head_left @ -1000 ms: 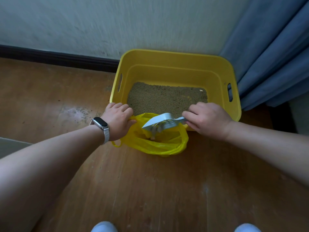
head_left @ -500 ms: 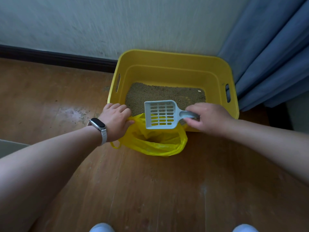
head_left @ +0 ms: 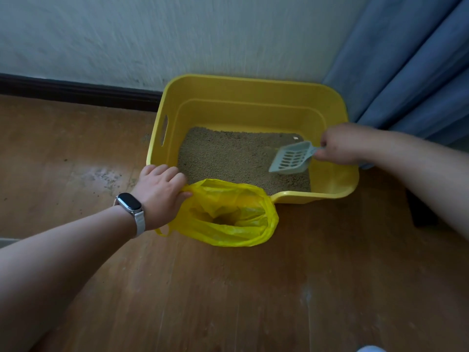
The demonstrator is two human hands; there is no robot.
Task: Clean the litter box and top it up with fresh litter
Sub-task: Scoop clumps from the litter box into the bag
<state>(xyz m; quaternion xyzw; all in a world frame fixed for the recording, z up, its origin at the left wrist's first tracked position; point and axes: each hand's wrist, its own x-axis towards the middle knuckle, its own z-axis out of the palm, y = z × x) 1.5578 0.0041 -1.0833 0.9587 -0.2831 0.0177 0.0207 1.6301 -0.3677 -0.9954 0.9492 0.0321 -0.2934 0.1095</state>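
1. Sitting on the wooden floor (head_left: 228, 301) with its far side toward the wall (head_left: 177, 34), the yellow litter box (head_left: 253, 82) holds a flat bed of brownish litter (head_left: 228, 158).
2. Inside the box's right side, a grey slotted scoop (head_left: 291, 158) tilts with its front lip lowered to the litter.
3. The right hand (head_left: 340, 143) hangs over the box's right rim, fingers curled tight round the scoop's handle, the forearm reaching in from the right.
4. A yellow plastic bag (head_left: 228, 214) stands open on the floor, touching the box's near wall.
5. The left hand (head_left: 160, 194) is at the box's near-left corner, knuckles up, fingers curled and pinching the bag's edge; a watch (head_left: 129, 202) is on that wrist.
6. A blue curtain (head_left: 406, 72) hangs just right of the box.
7. Half a second ago the scoop was level above the bag's mouth. It has since swung right, into the box, and the right hand has gone with it. The left hand keeps its grip on the bag.
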